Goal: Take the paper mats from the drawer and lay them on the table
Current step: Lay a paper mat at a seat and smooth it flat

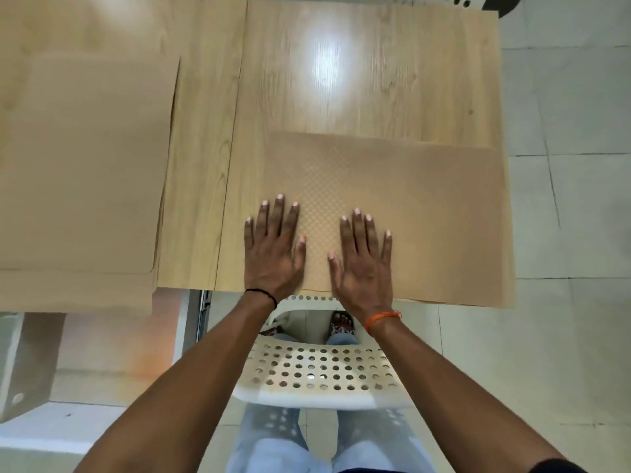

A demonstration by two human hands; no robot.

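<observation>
A brown paper mat (426, 206) with a fine dotted texture lies flat on the right part of the wooden table (358, 80), its near edge at the table's front edge. My left hand (273, 254) presses flat on the mat's left edge, fingers straight and spread. My right hand (365, 261) presses flat on the mat just to the right of it. A second brown paper mat (85, 165) lies flat on the left part of the table, slightly overhanging the front edge. The drawer is not clearly in view.
A white perforated chair (317, 370) stands under the table's front edge between my arms, with my legs behind it. A seam (235, 131) divides the two tabletops. Tiled floor (573, 233) lies to the right. A box-like object (27, 363) sits at lower left.
</observation>
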